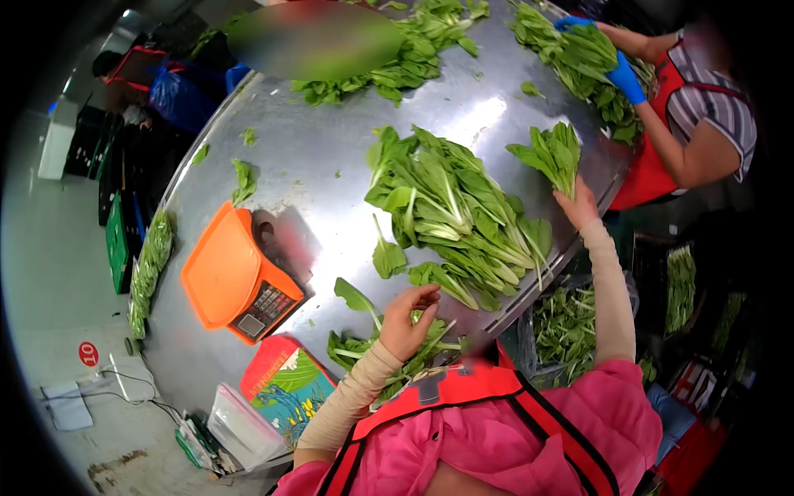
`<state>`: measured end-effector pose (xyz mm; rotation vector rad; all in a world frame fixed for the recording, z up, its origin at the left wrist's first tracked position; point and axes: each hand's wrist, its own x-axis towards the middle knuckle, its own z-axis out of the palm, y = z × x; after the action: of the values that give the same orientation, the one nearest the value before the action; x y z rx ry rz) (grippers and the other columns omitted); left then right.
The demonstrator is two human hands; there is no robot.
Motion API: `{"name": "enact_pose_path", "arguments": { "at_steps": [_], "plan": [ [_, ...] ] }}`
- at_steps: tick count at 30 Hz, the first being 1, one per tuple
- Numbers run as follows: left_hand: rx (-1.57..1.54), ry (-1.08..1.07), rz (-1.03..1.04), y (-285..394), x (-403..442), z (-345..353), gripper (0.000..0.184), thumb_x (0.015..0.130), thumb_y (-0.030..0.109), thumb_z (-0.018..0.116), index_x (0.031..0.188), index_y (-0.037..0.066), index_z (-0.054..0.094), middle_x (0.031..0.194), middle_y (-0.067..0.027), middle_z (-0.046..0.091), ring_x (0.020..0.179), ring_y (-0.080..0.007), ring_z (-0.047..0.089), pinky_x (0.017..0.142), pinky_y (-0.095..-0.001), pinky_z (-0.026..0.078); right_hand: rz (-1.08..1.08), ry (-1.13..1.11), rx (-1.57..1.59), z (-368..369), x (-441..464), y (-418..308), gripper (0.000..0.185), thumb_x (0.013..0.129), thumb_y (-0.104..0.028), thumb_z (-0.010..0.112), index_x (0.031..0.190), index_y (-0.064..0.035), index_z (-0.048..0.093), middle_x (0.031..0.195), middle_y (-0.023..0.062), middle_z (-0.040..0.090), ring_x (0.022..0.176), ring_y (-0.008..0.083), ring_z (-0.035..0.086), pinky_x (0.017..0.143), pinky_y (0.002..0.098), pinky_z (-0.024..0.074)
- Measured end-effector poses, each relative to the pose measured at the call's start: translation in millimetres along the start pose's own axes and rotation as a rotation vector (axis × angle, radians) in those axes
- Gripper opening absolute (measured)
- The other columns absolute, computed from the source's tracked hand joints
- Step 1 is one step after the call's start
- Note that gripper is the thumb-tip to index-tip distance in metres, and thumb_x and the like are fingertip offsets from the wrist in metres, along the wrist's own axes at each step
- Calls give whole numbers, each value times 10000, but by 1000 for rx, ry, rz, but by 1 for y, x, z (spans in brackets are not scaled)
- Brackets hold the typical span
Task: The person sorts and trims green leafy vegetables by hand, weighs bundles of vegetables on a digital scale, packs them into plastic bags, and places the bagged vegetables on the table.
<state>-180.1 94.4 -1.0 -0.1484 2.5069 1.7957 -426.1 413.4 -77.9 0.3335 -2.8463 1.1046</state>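
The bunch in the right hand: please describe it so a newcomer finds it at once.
On the metal table, find the large pile of greens mid-view. Right of it in the picture, the wearer's right hand holds the bunch. Unlike that pile, it is small and gripped at its stem end.

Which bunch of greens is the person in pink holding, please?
The small bunch in their right hand; the central pile lies on the table, and a co-worker's blue gloves touch other greens.
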Motion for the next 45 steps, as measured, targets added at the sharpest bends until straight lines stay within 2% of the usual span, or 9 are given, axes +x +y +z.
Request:
{"name": "enact_pose_path", "arguments": {
  "at_steps": [5, 11, 17, 21, 26, 30, 35, 39, 45],
  "plan": [
    [-713, 174, -94, 16, 13, 17, 461, 809, 30, 608, 1233, -14, 434, 1037, -84, 560, 994, -163, 541, 837, -287, 447, -22, -366, 228, 8, -52, -197, 475, 765, -225, 669, 1158, -19, 500, 1026, 185, 594, 925, 301, 582, 795, 343, 465],
    [-674, 523, -126, -7, -17, -49, 440, 903, 251, 513, 1234, -30, 436, 1188, -110, 514, 1037, -188, 519, 881, -308, 430, -642, -456, 438, 122, -116, -307, 677, 706, -161, 613, 1293, 24, 331, 1025, 238, 546, 936, 382, 532, 800, 419, 448],
    [-571, 964, -54, -28, -49, -171, 379, 866, 158, 565, 1180, -1, 426, 1030, -110, 558, 848, -184, 591, 730, -314, 505, -565, -525, 521, 134, -103, -328, 703, 685, -210, 647, 1281, 36, 365, 970, 232, 567, 873, 366, 552, 806, 412, 460],
    [8, 1107, -157, -96, -78, -307, 265, 830, 160, 606, 1021, -19, 559, 926, -118, 601, 767, -158, 594, 616, -310, 490, -299, -134, -160, 99, -37, -229, 338, 793, -247, 617, 1010, 6, 565, 1020, 180, 555, 911, 295, 547, 798, 373, 465],
    [844, 795, -609, -123, -69, -352, 581, 777, 167, 656, 1261, -38, 409, 1138, -138, 563, 1018, -232, 557, 865, -324, 441, -149, -276, -204, 116, -21, -155, 309, 718, -249, 701, 868, -3, 588, 855, 186, 591, 779, 316, 585, 696, 400, 476],
    [652, 683, -373, -136, -62, -364, 845, 699, 235, 735, 1358, -9, 266, 1301, -151, 445, 1204, -267, 423, 1002, -329, 329, -190, -212, -74, 103, -14, -155, 250, 733, -211, 677, 848, 5, 627, 772, 172, 620, 686, 301, 605, 649, 378, 485],
    [920, 762, -926, -74, -74, -342, 1018, 618, 302, 795, 1365, -37, 193, 1344, -208, 377, 1242, -306, 369, 1039, -363, 290, 117, -375, 344, 49, -17, -172, 298, 787, -227, 646, 932, 33, 620, 758, 110, 630, 621, 161, 591, 574, 297, 482],
    [1221, 1003, -11, -31, -82, -266, 614, 715, 156, 714, 1223, -46, 435, 1192, -175, 509, 1101, -301, 486, 950, -403, 388, 385, -447, 980, 22, -48, -168, 257, 868, -178, 582, 989, 49, 580, 759, 40, 585, 617, 105, 554, 560, 241, 469],
    [-276, 60, -208, -17, -59, -78, 379, 862, 116, 569, 1206, -22, 491, 1119, -98, 564, 970, -166, 567, 822, -289, 460, 366, -562, 1136, 40, -128, -220, 194, 902, -159, 518, 969, 10, 587, 754, 12, 587, 633, 86, 552, 599, 233, 467]
  ]
}}
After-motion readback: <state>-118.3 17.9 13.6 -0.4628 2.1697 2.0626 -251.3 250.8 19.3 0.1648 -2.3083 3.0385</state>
